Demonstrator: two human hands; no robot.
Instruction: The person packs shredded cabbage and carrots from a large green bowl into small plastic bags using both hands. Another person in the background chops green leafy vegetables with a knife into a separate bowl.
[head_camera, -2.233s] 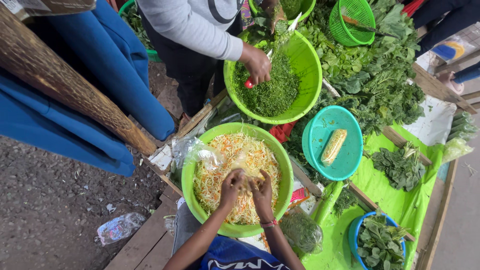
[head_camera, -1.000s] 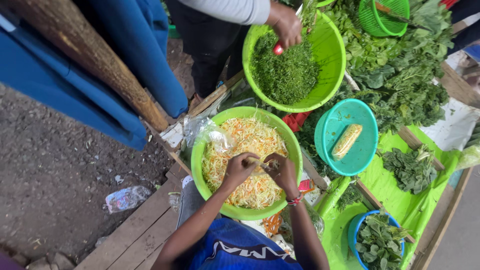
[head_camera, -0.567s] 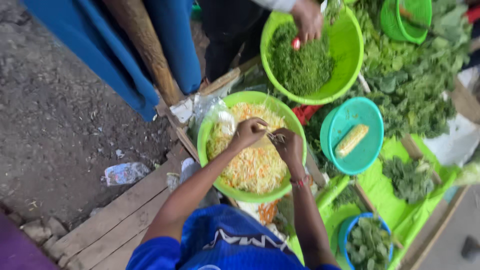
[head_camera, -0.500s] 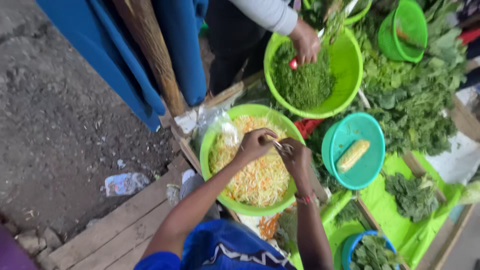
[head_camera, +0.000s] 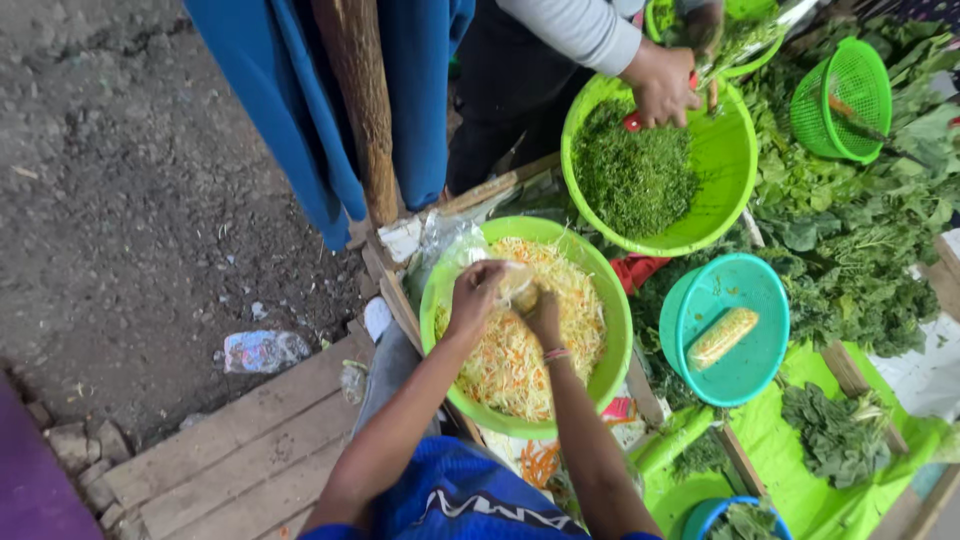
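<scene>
A lime-green bowl (head_camera: 610, 385) full of shredded pale cabbage and carrot (head_camera: 510, 365) sits in front of me. Both my hands are over it, close together. My left hand (head_camera: 473, 293) is closed around a pale, glossy lump (head_camera: 516, 279); whether that is a cabbage piece or a plastic bag is unclear. My right hand (head_camera: 545, 317), with a bracelet on the wrist, is curled just beside and under the lump. Its fingers are hidden.
Another person's hand (head_camera: 660, 85) holds a red-handled tool over a second green bowl (head_camera: 725, 160) of chopped greens. A teal bowl (head_camera: 735, 370) holds a corn cob (head_camera: 723, 337). Leafy greens (head_camera: 850, 260) cover the right; a wooden post (head_camera: 360, 110) and blue cloth stand left, above planks (head_camera: 240, 450).
My hands have stayed together over the shredded cabbage, shifting slightly toward the bowl's far side. The other person's hand keeps working at the chopped greens. My view has swung about.
</scene>
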